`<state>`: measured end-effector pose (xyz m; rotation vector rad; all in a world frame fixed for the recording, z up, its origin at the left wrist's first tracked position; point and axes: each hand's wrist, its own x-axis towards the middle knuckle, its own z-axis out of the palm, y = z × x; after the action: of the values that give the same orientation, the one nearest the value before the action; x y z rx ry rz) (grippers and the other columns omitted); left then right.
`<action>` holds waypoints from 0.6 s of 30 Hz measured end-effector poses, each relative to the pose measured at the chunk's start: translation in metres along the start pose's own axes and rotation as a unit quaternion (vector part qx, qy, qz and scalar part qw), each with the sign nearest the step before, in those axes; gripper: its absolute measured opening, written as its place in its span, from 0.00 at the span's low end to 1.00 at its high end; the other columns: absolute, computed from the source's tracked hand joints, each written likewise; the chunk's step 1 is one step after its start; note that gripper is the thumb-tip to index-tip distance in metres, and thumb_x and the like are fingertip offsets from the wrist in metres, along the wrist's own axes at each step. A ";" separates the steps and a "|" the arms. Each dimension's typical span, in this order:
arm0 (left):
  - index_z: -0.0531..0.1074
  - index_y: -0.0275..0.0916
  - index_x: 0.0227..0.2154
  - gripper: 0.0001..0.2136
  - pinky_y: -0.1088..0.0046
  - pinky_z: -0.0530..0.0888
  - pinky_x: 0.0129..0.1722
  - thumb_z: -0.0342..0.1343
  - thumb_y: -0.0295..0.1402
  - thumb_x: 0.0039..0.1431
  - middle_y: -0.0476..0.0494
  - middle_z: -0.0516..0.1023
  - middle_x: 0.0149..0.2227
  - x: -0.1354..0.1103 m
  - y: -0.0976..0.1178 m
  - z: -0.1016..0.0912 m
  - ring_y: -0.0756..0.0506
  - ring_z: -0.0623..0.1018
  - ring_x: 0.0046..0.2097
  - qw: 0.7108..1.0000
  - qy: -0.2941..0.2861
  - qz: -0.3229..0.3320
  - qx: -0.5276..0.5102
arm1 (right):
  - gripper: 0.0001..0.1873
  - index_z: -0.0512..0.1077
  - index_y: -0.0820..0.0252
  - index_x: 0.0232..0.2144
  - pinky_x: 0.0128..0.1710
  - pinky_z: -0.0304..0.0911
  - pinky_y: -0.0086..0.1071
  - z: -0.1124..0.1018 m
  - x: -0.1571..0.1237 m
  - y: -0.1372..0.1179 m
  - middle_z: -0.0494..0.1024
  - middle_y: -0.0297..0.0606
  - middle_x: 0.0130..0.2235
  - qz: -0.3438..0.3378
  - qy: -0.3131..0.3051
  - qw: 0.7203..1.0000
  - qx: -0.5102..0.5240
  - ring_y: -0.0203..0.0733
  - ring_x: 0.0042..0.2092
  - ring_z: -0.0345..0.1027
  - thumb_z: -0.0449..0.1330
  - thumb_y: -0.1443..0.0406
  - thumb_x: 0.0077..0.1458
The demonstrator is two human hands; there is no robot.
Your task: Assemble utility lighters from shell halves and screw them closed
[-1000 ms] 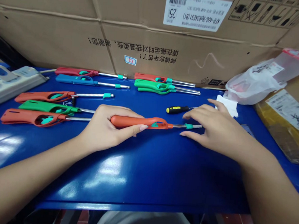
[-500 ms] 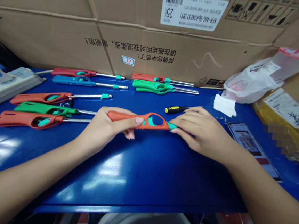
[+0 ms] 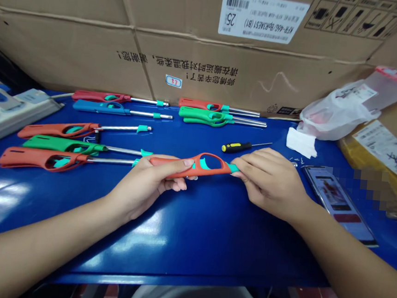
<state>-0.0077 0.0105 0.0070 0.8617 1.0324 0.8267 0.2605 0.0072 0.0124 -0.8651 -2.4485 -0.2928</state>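
Observation:
An orange long-necked lighter (image 3: 209, 165) with a teal trigger is held level above the blue table. My left hand (image 3: 157, 175) is closed round its handle, thumb pressed along the top. At the other end, my right hand (image 3: 268, 180) grips the teal collar, and its fingers hide whatever extends beyond. Just behind the right hand lies a small screwdriver (image 3: 236, 147) with a black and yellow handle. Left of my left hand rest an orange lighter (image 3: 41, 158) and a green lighter (image 3: 63, 144), with another orange lighter (image 3: 57, 129) behind them.
Several more lighters (image 3: 101, 107) lie along a cardboard box (image 3: 193, 51) at the back. A power strip (image 3: 17, 107) sits at the left. On the right are a phone (image 3: 339, 203), a white paper piece (image 3: 301, 142), a plastic bag (image 3: 339, 112) and a taped parcel (image 3: 389, 152).
The view has shifted slightly. My right hand's fingers have curled more tightly over the lighter's teal end. The left hand keeps its hold on the handle.

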 end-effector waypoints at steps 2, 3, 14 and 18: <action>0.83 0.37 0.26 0.07 0.83 0.75 0.23 0.72 0.34 0.53 0.46 0.80 0.22 0.002 0.000 0.000 0.53 0.75 0.23 1.000 -0.007 0.004 0.001 | 0.09 0.76 0.63 0.41 0.37 0.67 0.40 -0.001 0.000 0.000 0.82 0.44 0.35 -0.003 -0.002 1.000 -0.006 0.45 0.35 0.74 0.55 0.70 0.67; 0.84 0.37 0.27 0.07 0.82 0.75 0.23 0.72 0.35 0.53 0.47 0.80 0.22 0.003 0.002 -0.001 0.53 0.76 0.23 1.000 -0.009 0.016 0.009 | 0.09 0.76 0.63 0.41 0.38 0.67 0.40 -0.001 0.000 0.001 0.83 0.45 0.36 0.002 0.000 1.000 -0.005 0.45 0.36 0.74 0.55 0.69 0.67; 0.81 0.41 0.46 0.11 0.74 0.77 0.40 0.63 0.36 0.63 0.47 0.85 0.42 0.000 0.014 -0.007 0.46 0.83 0.39 0.812 -0.088 0.289 0.499 | 0.14 0.77 0.69 0.50 0.46 0.69 0.42 -0.008 0.004 -0.004 0.82 0.48 0.44 0.022 -0.074 0.997 0.017 0.50 0.45 0.73 0.56 0.67 0.69; 0.75 0.43 0.58 0.17 0.70 0.77 0.47 0.56 0.40 0.70 0.45 0.83 0.52 -0.005 0.006 -0.004 0.44 0.83 0.47 0.723 -0.144 0.336 0.586 | 0.12 0.79 0.64 0.46 0.41 0.67 0.39 -0.006 0.005 -0.015 0.83 0.44 0.42 -0.009 -0.085 0.996 0.002 0.46 0.41 0.71 0.55 0.70 0.68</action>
<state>-0.0139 0.0092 0.0127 2.4908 0.8887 0.4893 0.2500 -0.0042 0.0197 -0.8989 -2.6139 -0.2282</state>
